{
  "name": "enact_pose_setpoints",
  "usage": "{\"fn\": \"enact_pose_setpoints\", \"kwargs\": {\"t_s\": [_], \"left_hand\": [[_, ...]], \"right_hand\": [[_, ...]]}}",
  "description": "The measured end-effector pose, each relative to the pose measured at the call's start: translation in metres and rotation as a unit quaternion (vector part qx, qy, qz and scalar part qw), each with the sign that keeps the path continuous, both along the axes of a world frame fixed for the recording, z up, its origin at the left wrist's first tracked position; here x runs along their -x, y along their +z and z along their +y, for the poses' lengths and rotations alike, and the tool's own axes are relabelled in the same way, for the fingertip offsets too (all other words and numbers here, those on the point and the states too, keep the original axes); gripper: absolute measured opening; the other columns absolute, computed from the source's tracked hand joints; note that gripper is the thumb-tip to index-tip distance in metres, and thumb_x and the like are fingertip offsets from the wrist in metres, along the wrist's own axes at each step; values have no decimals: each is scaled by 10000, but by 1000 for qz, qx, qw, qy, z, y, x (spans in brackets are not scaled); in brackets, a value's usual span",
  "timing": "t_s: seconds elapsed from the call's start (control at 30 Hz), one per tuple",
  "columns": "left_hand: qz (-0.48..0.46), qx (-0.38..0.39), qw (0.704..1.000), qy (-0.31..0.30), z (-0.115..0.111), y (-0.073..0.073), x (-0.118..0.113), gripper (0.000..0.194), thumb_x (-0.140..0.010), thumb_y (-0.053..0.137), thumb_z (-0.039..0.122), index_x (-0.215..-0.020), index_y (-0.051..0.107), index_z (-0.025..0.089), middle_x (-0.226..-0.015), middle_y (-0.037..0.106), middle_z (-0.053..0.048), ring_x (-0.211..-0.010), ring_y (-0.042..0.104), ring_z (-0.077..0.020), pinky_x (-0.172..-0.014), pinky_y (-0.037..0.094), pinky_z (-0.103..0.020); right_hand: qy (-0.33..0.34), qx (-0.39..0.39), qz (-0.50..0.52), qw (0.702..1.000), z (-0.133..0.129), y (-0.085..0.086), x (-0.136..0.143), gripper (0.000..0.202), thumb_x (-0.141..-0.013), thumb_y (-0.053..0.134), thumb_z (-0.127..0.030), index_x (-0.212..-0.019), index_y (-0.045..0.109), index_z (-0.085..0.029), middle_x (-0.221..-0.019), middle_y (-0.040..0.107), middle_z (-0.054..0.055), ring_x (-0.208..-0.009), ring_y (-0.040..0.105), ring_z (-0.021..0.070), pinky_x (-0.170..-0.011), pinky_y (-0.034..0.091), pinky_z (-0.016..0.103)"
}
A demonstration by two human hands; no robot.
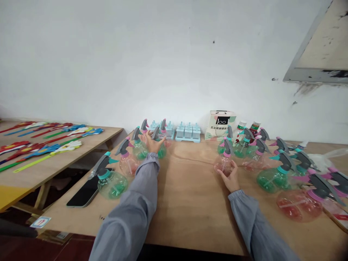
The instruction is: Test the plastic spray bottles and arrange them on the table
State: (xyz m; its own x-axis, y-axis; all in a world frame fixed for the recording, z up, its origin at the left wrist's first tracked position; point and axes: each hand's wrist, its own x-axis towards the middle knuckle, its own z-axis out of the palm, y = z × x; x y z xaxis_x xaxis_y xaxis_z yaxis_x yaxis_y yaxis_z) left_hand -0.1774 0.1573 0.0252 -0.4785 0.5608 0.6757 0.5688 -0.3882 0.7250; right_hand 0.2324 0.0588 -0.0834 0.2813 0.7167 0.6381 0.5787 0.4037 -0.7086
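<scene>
My left hand [154,143] reaches to the back left of the table, its thumb and fingers around the grey head of a green spray bottle [162,151]; the hand hides part of the bottle. On the right, my right hand [230,178] is cupped round the lower body of a pink spray bottle [222,163], which stands upright on the table. Left of my left arm are another pink spray bottle [128,165] and a large green spray bottle [112,185]. Two more bottles with pink collars stand behind my left hand.
Several pink and green spray bottles [274,179] crowd the right side. Light blue popsicle moulds [188,132] and a paper bag [219,126] stand by the wall. A phone [83,194] lies at left. Colourful hand-shaped clappers [62,148] cover a second table [16,183].
</scene>
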Motion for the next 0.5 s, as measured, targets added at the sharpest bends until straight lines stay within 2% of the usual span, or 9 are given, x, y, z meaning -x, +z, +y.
{"fn": "enact_pose_setpoints", "kwargs": {"t_s": [0.1, 0.17, 0.23, 0.27, 0.3, 0.37, 0.43, 0.5], "left_hand": [[0, -80, 996, 38, -14, 2, -8, 1036, -622, 841, 362, -1398, 199, 119, -1411, 353, -220, -1236, 472, -254, -1010, 432, -404], [5, -131, 989, 74, -28, 7, -20, 1022, -638, 813, 416, -1402, 199, 125, -1436, 302, -232, -1274, 434, -282, -1016, 426, -429], [24, -153, 986, 60, -48, 14, -40, 930, -680, 755, 478, -1383, 253, 136, -1425, 329, -223, -1298, 414, -313, -999, 434, -459], [43, -148, 988, 30, -59, 17, -54, 862, -691, 730, 511, -1350, 314, 145, -1395, 378, -211, -1291, 423, -328, -992, 435, -481], [71, -127, 989, -29, -70, 20, -69, 772, -717, 702, 520, -1314, 375, 156, -1348, 440, -194, -1271, 451, -329, -997, 431, -494], [132, -69, 970, -193, -93, 22, -103, 625, -770, 664, 497, -1273, 457, 188, -1260, 539, -163, -1208, 530, -300, -1009, 435, -488], [171, -15, 935, -310, -112, 18, -138, 761, -699, 737, 509, -1338, 435, 227, -1337, 519, -159, -1277, 501, -315, -1040, 428, -487], [155, 41, 920, -357, -127, 9, -166, 880, -630, 802, 470, -1384, 396, 272, -1372, 508, -144, -1311, 487, -329, -1035, 441, -483]], "right_hand": [[-1, -8, -1, 1000, 0, 2, 1, 938, -686, 711, -613, -1383, 331, -112, -1339, 453, 219, -1244, 473, 339, -1046, 393, 539], [-2, -13, -3, 1000, 0, 3, 2, 926, -689, 710, -611, -1378, 337, -117, -1326, 459, 209, -1231, 479, 333, -1039, 400, 533], [-1, -16, -9, 1000, -3, 4, 7, 925, -685, 713, -617, -1373, 344, -120, -1292, 475, 197, -1197, 496, 325, -1020, 415, 530], [0, -17, -15, 1000, -5, 5, 11, 931, -679, 714, -623, -1370, 348, -119, -1271, 483, 191, -1172, 507, 321, -1005, 426, 529], [0, -19, -26, 999, -7, 5, 16, 936, -673, 715, -631, -1367, 354, -117, -1248, 488, 185, -1147, 514, 317, -989, 437, 529], [1, -23, -56, 998, -15, 6, 31, 944, -668, 710, -650, -1365, 364, -115, -1205, 491, 171, -1104, 521, 310, -963, 451, 528], [6, -29, -90, 996, -25, 6, 48, 936, -682, 690, -669, -1368, 368, -121, -1182, 485, 159, -1096, 512, 309, -955, 453, 527], [20, -38, -123, 992, -35, 5, 66, 910, -712, 660, -677, -1378, 359, -136, -1179, 486, 154, -1100, 501, 310, -951, 452, 525]]}}
